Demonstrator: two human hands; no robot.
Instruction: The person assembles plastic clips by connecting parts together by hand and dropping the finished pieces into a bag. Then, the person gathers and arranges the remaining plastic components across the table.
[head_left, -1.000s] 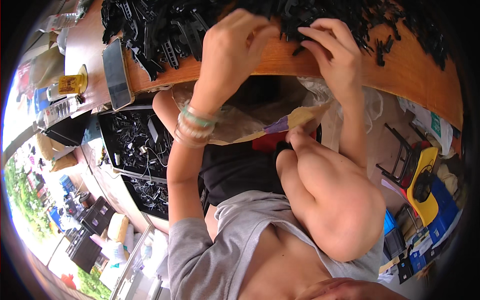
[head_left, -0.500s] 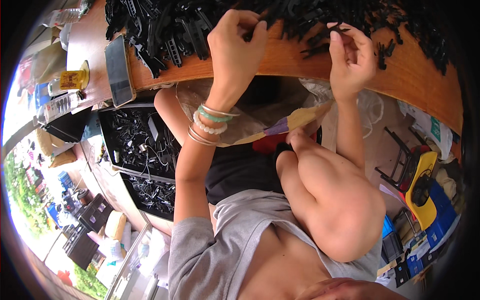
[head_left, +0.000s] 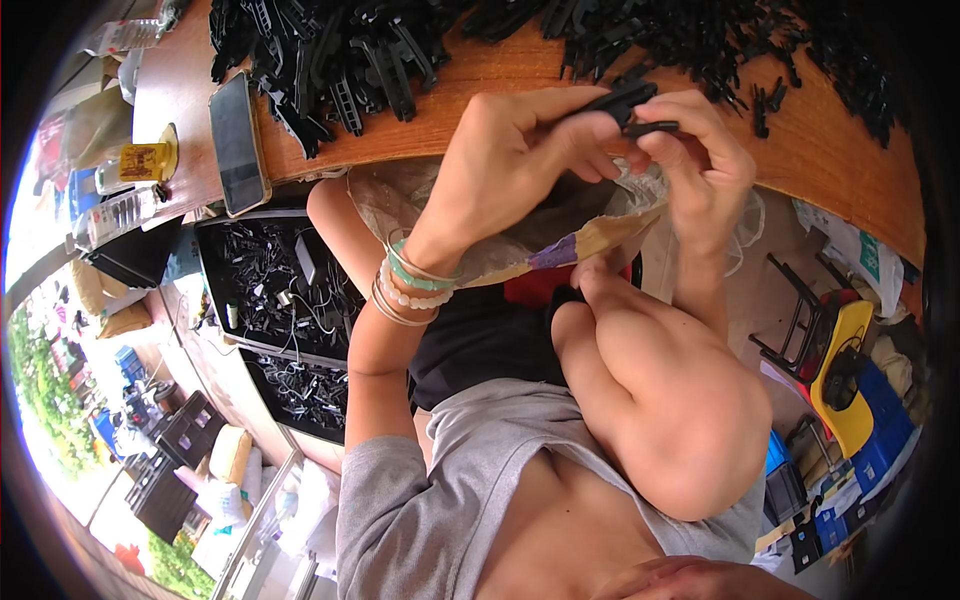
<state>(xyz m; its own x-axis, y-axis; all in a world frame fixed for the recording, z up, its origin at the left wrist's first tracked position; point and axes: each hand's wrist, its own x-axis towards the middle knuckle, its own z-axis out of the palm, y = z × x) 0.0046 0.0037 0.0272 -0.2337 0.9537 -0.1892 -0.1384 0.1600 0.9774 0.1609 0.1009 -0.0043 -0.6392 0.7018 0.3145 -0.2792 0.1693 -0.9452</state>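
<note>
My left hand (head_left: 520, 160) and my right hand (head_left: 700, 170) meet just in front of the wooden table's edge (head_left: 470, 125). Together they pinch small black plastic parts (head_left: 625, 105): the left holds a flat black piece, the right a thin black strip pressed against it. Bead bracelets sit on my left wrist. A large heap of similar black plastic parts (head_left: 350, 50) covers the table behind the hands. An open paper bag (head_left: 570, 240) lies on my lap below the hands.
A phone (head_left: 238, 142) lies at the table's left edge, by a yellow can (head_left: 145, 160) and bottles. Black trays of small parts (head_left: 265, 290) stand on the floor to my left. A yellow chair (head_left: 845, 390) and blue crates sit at the right.
Both hands have pulled back from the heap on the table toward my body and come together, now holding black parts between them above the bag.
</note>
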